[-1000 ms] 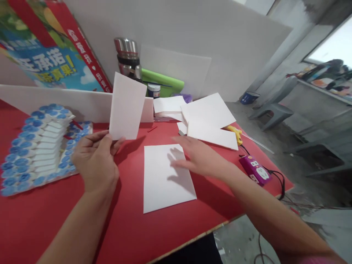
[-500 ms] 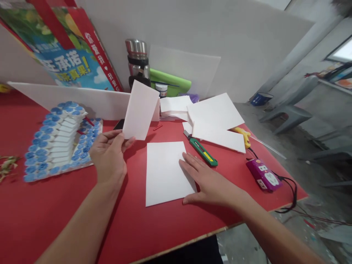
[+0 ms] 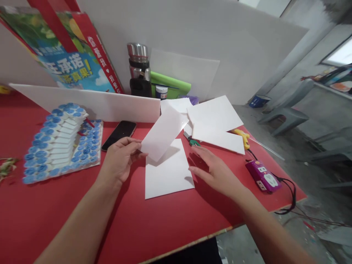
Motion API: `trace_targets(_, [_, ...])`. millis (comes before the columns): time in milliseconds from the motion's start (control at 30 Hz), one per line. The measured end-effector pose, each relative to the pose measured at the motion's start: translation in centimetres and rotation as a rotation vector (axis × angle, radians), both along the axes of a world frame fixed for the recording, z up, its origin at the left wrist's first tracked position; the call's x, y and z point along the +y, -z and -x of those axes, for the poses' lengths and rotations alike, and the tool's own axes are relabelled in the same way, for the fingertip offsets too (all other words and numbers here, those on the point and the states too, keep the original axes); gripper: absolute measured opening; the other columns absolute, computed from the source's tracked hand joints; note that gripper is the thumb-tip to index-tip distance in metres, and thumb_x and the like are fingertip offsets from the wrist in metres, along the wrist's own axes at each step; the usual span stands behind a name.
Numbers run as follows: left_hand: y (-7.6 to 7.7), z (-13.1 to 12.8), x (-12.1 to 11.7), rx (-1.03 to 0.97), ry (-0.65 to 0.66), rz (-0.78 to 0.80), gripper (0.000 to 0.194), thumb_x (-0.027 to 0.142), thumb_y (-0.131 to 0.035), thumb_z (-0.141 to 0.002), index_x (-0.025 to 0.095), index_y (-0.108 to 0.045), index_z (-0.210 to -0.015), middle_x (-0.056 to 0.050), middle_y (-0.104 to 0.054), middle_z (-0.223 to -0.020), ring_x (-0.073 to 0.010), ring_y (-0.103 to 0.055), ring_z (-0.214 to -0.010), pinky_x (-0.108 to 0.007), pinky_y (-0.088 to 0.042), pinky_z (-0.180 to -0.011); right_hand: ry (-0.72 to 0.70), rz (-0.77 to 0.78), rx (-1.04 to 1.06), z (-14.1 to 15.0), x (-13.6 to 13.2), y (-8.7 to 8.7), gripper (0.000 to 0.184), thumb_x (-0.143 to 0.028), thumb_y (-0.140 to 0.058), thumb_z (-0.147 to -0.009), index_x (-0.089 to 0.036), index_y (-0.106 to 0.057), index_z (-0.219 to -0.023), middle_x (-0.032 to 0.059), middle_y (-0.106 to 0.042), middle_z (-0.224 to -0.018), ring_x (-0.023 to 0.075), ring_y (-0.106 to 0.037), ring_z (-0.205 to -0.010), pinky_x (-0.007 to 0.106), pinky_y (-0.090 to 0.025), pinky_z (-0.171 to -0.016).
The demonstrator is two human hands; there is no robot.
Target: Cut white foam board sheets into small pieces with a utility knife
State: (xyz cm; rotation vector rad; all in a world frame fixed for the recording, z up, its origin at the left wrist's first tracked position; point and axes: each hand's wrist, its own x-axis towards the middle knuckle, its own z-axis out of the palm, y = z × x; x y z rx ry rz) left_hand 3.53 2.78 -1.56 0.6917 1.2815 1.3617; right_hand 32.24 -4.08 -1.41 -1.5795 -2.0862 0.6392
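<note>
Between thumb and fingers, my left hand (image 3: 122,157) pinches a small white foam board piece (image 3: 165,134) by its lower left corner. The piece is tilted, above a larger white foam board sheet (image 3: 167,179) that lies flat on the red table. My right hand (image 3: 210,168) hovers just right of that sheet, fingers apart and holding nothing. Partly hidden behind its fingertips is a green utility knife (image 3: 194,142) with its blade end showing.
Left stands a white stepped model with blue paper flowers (image 3: 52,146); a black phone (image 3: 119,134) lies beside it. More white boards (image 3: 216,113), a yellow glue gun (image 3: 242,135) and a purple box with cables (image 3: 262,176) are right. A steel thermos (image 3: 138,60) stands behind.
My left hand has carried the small piece right and tilted it over the sheet, uncovering the phone. My right hand has lifted off the sheet and moved right, now covering part of the knife.
</note>
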Motion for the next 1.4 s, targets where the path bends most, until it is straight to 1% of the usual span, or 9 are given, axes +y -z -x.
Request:
trace_targets(133, [-0.3, -0.9, -0.7, -0.158, 0.058, 0.087, 0.010, 0.008, -0.078, -0.063, 0.014, -0.070, -0.065, -0.002, -0.064, -0.075, -0.0133, -0.066, -0.070, -0.032, -0.069, -0.070, 0.109, -0.033, 0.209, 0.1, -0.1, 0.1, 0.048, -0.049, -0.060, -0.099, -0.024, -0.062, -0.140, 0.0135, -0.066, -0.141, 0.0306, -0.070, -0.119, 0.051, -0.059, -0.098])
trace_targets(300, [-0.2, -2.7, -1.6, -0.304, 0.122, 0.185, 0.012, 0.001, -0.073, -0.072, 0.011, -0.071, -0.066, -0.004, -0.068, -0.081, -0.0146, -0.069, -0.077, -0.033, -0.070, -0.076, 0.144, -0.114, 0.320, 2.6, 0.5, -0.6, 0.050, -0.048, -0.065, -0.096, -0.024, -0.060, -0.139, 0.0126, -0.067, -0.138, 0.0280, -0.069, -0.116, 0.048, -0.059, -0.097])
trace_targets(500, [0.2, -3.9, -2.2, -0.452, 0.162, 0.276, 0.015, 0.000, -0.070, -0.076, 0.012, -0.070, -0.067, -0.009, -0.071, -0.086, -0.0163, -0.070, -0.080, -0.032, -0.070, -0.079, 0.107, 0.072, 0.627, 5.6, 2.4, -1.1, 0.042, -0.048, -0.067, -0.094, -0.024, -0.062, -0.128, 0.0111, -0.073, -0.126, 0.0269, -0.071, -0.110, 0.043, -0.062, -0.087])
trace_targets(633, [0.0, -3.2, -2.1, -0.350, 0.184, 0.228, 0.012, 0.003, -0.077, -0.069, 0.013, -0.070, -0.065, -0.006, -0.068, -0.078, -0.0145, -0.068, -0.074, -0.030, -0.069, -0.074, 0.198, 0.014, 0.696, 5.9, 2.7, -1.1, 0.037, -0.053, -0.068, -0.092, -0.022, -0.066, -0.113, 0.0101, -0.075, -0.116, 0.0284, -0.071, -0.107, 0.047, -0.060, -0.090])
trace_targets(733, [-0.8, -2.2, -1.7, -0.145, 0.280, 0.164, 0.011, 0.011, -0.082, -0.062, 0.014, -0.071, -0.063, -0.003, -0.065, -0.071, -0.0113, -0.063, -0.062, -0.024, -0.064, -0.061, 0.291, -0.067, 0.717, 4.8, 2.5, -1.5, 0.047, -0.055, -0.068, -0.092, -0.023, -0.064, -0.125, 0.0110, -0.073, -0.123, 0.0290, -0.068, -0.115, 0.049, -0.058, -0.097])
trace_targets(867, [-2.0, -0.5, -2.3, 0.154, 0.421, 0.116, 0.013, 0.022, -0.083, -0.055, 0.017, -0.073, -0.063, -0.002, -0.065, -0.065, -0.0123, -0.060, -0.054, -0.024, -0.057, -0.052, 0.302, -0.045, 0.619, 1.9, 0.9, -2.4, 0.063, -0.051, -0.072, -0.090, -0.027, -0.054, -0.145, 0.0101, -0.071, -0.125, 0.0277, -0.068, -0.112, 0.047, -0.060, -0.094])
trace_targets(1033, [-2.3, 0.9, -6.7, 0.327, 0.591, 0.210, 0.015, 0.033, -0.079, -0.062, 0.020, -0.071, -0.063, -0.004, -0.065, -0.056, -0.0174, -0.060, -0.050, -0.028, -0.051, -0.051, -0.029, -0.001, 0.251, -0.4, -4.1, -2.2, 0.071, -0.052, -0.077, -0.088, -0.036, -0.049, -0.151, 0.0101, -0.062, -0.143, 0.0305, -0.067, -0.119, 0.050, -0.061, -0.096])
trace_targets(1167, [-1.6, 0.7, -10.5, 0.344, 0.581, 0.270, 0.015, 0.034, -0.073, -0.065, 0.022, -0.064, -0.060, -0.002, -0.061, -0.051, -0.0171, -0.057, -0.049, -0.028, -0.047, -0.052, -0.276, -0.137, -0.132, 0.3, -7.8, -0.7, 0.089, -0.059, -0.082, -0.081, -0.032, -0.043, -0.157, 0.0134, -0.048, -0.159, 0.0390, -0.046, -0.145, 0.060, -0.049, -0.113])
trace_targets(1400, [-0.8, -0.1, -12.3, 0.744, 0.576, 0.218, 0.012, 0.033, -0.061, -0.069, 0.024, -0.059, -0.061, 0.000, -0.063, -0.056, -0.0184, -0.056, -0.054, -0.027, -0.038, -0.052, -0.325, -0.241, -0.236, 1.2, -9.2, 1.9, 0.074, -0.050, -0.067, -0.096, -0.020, -0.040, -0.158, 0.0200, -0.059, -0.146, 0.0389, -0.051, -0.139, 0.061, -0.051, -0.107])
